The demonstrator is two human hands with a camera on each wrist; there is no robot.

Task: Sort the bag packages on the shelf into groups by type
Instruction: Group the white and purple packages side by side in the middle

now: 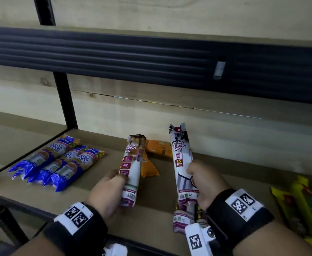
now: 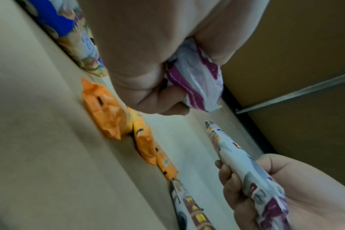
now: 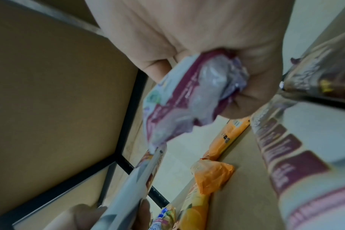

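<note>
Head view, read left to right. At 9 o'clock on the shelf board [image 1: 152, 217] lay three blue packages [image 1: 56, 162], side by side and touching, long axes running toward 1 o'clock. Left hand [image 1: 106, 194], at about 7 o'clock, was wrapped around the lower part of a white-and-purple drawstring bag pack [image 1: 133, 169]; fingers curled round it, the pack tilted up off the board with its top end toward 12 o'clock. The left wrist view confirmed this clamp: fingers [image 2: 163, 99] closed on the crumpled purple-striped bottom end.

Behind that pack, near centre, two orange packages [image 1: 157, 150] lay on the board close to the back wall, one angled toward 5 o'clock, the other lying across; their ends met.

Right hand [image 1: 206, 183], at about 5 o'clock, gripped a second drawstring bag pack [image 1: 182, 159] around its middle, fingers curled tight, the pack held near upright with its top at 12 o'clock. A further purple-and-white pack end showed beneath the right hand; whether the same hand held it could not be told. The two held packs were apart, roughly parallel.

At 4 o'clock, at the frame edge, yellow packages [image 1: 306, 202] lay on the board.
</note>
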